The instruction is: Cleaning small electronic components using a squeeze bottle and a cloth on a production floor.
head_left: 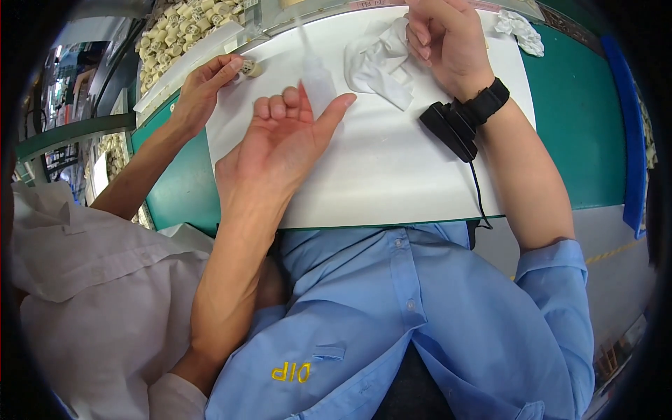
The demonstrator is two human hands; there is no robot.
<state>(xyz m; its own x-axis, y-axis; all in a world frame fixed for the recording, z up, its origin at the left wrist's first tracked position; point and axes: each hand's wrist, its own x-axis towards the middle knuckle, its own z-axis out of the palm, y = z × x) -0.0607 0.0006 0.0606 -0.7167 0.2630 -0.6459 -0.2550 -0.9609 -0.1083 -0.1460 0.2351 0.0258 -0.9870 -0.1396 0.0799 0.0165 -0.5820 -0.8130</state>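
Note:
My right hand (451, 52) is raised over the far side of the white work sheet (392, 168), its fingers curled. Whatever it may hold is hidden. A crumpled white cloth (378, 66) lies beside these fingers. My left hand is not visible; a co-worker's forearm crosses that side. The co-worker's right hand (269, 143) is turned palm up, thumb stretched out, next to a blurred translucent bottle (318, 80) with a thin nozzle. Whether they grip it I cannot tell. Their left hand (199, 91) pinches a small beige cylindrical part (250, 68).
Many similar beige parts (185, 35) fill a tray at the far left. Another crumpled white cloth (520, 31) lies at the far right of the green table (574, 126). A black strapped device (451, 129) on my right wrist trails a cable (479, 192). A blue rail (626, 140) lines the right edge.

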